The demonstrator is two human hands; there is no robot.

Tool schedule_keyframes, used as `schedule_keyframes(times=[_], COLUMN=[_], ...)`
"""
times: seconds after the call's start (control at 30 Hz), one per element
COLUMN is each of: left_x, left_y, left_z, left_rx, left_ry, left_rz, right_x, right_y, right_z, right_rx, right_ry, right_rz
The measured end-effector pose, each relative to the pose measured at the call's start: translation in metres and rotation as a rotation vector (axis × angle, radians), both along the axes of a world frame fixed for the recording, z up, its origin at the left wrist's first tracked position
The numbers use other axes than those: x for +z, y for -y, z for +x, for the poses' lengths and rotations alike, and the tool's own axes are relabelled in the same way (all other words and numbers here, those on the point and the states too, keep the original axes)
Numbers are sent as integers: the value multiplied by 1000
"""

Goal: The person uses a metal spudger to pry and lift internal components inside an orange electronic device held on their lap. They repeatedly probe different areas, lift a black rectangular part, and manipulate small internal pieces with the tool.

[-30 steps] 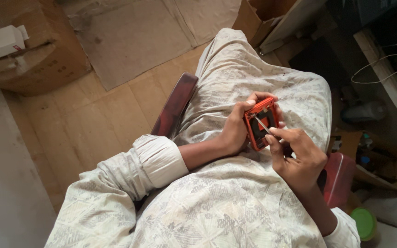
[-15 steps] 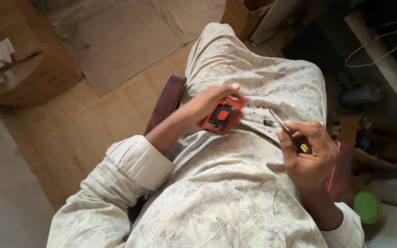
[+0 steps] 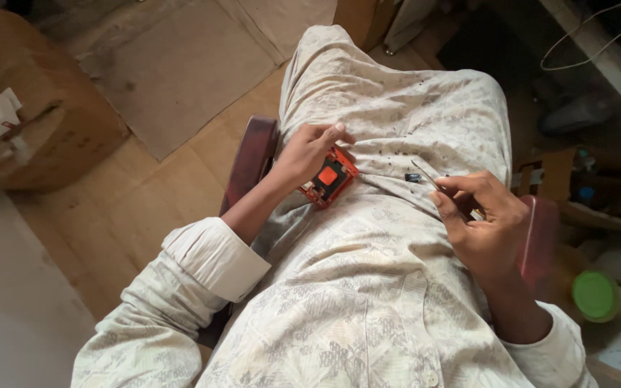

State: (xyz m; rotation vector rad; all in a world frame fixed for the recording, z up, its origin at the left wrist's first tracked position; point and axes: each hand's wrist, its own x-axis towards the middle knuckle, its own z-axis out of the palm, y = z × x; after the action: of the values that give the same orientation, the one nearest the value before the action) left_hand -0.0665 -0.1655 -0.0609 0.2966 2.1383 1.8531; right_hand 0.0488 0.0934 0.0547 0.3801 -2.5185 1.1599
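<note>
Orange device [image 3: 328,176] was on the lap, gripped at its edges by the left hand [image 3: 309,152].
It looked small, light and rigid, with an exposed dark panel that was likely fragile; the side edges were the safest hold. Right hand [image 3: 484,224] was well apart, fingers pinched on thin metal tweezers [image 3: 433,181], tip near a tiny dark part [image 3: 412,177] on the patterned cloth [image 3: 397,108]. Green lid [image 3: 595,294] sat far right, cardboard box [image 3: 37,108] far left.
</note>
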Motion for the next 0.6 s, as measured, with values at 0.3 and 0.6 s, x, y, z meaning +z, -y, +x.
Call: schedule_keyframes(times=[0.3,0.6], left_x=[72,78], left_y=[-9,-18], left_z=[43,56], left_rx=[-210,-230], left_ry=[-268,-592], left_rz=[-298,-475], right_x=[-3,-4], right_y=[-8,-10], right_z=[-2,-3], right_rx=[43,61], right_ry=[-32,-29], right_rz=[-20,-21])
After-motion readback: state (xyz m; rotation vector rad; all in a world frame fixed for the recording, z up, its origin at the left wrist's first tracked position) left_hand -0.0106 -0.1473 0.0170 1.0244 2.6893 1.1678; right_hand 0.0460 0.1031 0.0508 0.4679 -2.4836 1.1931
